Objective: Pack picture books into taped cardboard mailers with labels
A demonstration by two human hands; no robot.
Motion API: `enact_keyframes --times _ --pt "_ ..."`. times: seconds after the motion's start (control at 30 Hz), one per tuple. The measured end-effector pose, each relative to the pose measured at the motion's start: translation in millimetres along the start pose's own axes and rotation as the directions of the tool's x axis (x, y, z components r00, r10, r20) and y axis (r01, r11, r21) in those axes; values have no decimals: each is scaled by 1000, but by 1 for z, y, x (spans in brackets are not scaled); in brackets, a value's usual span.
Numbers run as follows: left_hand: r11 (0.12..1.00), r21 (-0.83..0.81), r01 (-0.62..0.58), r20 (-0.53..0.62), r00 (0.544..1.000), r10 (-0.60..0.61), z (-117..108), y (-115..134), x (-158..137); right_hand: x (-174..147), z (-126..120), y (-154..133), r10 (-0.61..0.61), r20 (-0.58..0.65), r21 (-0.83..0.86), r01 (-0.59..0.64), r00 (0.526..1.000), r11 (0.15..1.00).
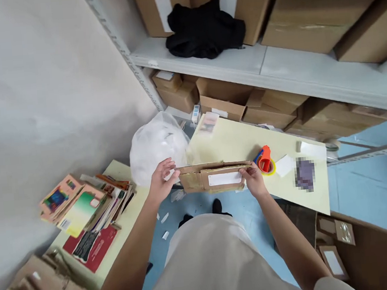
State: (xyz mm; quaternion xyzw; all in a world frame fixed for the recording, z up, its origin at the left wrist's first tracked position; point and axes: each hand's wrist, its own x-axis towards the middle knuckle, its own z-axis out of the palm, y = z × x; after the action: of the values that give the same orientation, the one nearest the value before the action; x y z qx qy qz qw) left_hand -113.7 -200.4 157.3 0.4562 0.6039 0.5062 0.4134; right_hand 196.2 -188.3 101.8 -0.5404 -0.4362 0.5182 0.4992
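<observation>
A flat brown cardboard package (192, 182) with clear tape and a white label (224, 178) is held level in front of my body, near the table's front edge. My right hand (255, 180) grips its right end, thumb on the labelled front and fingers behind. At the left end is my left hand (163, 181), fingers spread apart. Its thumb reaches the package's upper left corner; whether it presses there I cannot tell. Just beyond my right hand, an orange tape dispenser (265, 156) with a yellow-rimmed roll lies on the cream table (233, 137).
A white plastic bag (156, 148) bulges left of the table. Books (80, 204) are stacked on a side table. Cardboard boxes (318, 21) and black cloth (203, 29) fill the metal shelf (203, 67). An open carton (372, 246) stands lower right. Paper scraps (165, 234) lie on the floor.
</observation>
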Motion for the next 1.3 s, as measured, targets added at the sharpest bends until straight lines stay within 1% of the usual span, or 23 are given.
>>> enact_keyframes --times 0.03,0.07,0.1,0.13,0.17,0.2,0.27,0.33,0.37,0.4,0.43,0.47,0.53,0.6,0.7,0.8,0.87,0.97,1.07,1.13,1.17,1.23,1.3 --pt "994 92 -53 47 998 49 11 5 11 4 -9 0 -5 -22 6 6 1000 1000" --pt "978 178 -112 121 988 91 22 10 22 8 -17 1 -12 -36 16 12 999 1000" --pt "954 246 -170 210 970 119 33 14 32 12 -24 2 -20 -46 28 21 999 999" --pt "927 300 -223 311 942 126 44 18 41 16 -29 3 -31 -56 36 33 998 999" --pt "899 343 -274 412 903 118 54 21 50 20 -32 3 -45 -70 37 48 997 998" --pt "866 379 -327 511 854 98 63 24 59 24 -34 4 -62 -89 32 65 994 997" --pt "778 433 -454 674 737 55 81 29 76 32 -36 6 -91 -120 14 94 989 996" --pt "669 455 -588 781 624 18 95 32 91 43 -35 6 -108 -133 11 111 985 994" --pt "620 457 -637 808 588 8 101 33 98 49 -34 6 -108 -136 11 111 985 994" --pt "579 462 -672 821 571 9 106 33 104 55 -33 5 -103 -144 3 105 984 994" --pt "547 467 -694 823 568 18 110 33 111 60 -32 4 -96 -159 -18 95 983 995" --pt "528 472 -706 817 575 37 113 32 117 66 -31 1 -90 -181 -52 82 979 995" --pt "532 470 -704 798 597 85 119 29 128 73 -26 -5 -78 -242 -123 49 967 991" --pt "583 451 -676 777 619 117 124 23 138 78 -17 -12 -38 -287 -145 -4 957 989" --pt "702 408 -584 731 669 132 130 9 151 81 4 -19 54 -346 -90 -91 937 992" --pt "804 359 -474 696 710 107 137 -10 160 87 26 -16 111 -437 -82 -162 893 983" --pt "833 360 -421 679 730 75 141 -21 164 90 32 -9 162 -470 -80 -225 868 971" --pt "831 401 -387 658 752 32 144 -30 172 92 28 2 193 -466 -124 -279 863 952" --pt "794 451 -408 654 756 17 145 -31 182 88 12 4 165 -432 -266 -300 886 916" --pt "748 486 -452 667 745 17 148 -28 187 84 2 -1 121 -399 -436 -304 909 847" --pt "722 496 -482 687 727 14 150 -27 188 83 -2 -5 81 -386 -543 -298 919 785" --pt "670 504 -545 736 677 -3 157 -23 189 84 -9 -13 -14 -351 -738 -267 936 619" --pt "619 505 -601 776 630 -21 165 -20 187 91 -14 -22 -60 -292 -848 -229 955 477"
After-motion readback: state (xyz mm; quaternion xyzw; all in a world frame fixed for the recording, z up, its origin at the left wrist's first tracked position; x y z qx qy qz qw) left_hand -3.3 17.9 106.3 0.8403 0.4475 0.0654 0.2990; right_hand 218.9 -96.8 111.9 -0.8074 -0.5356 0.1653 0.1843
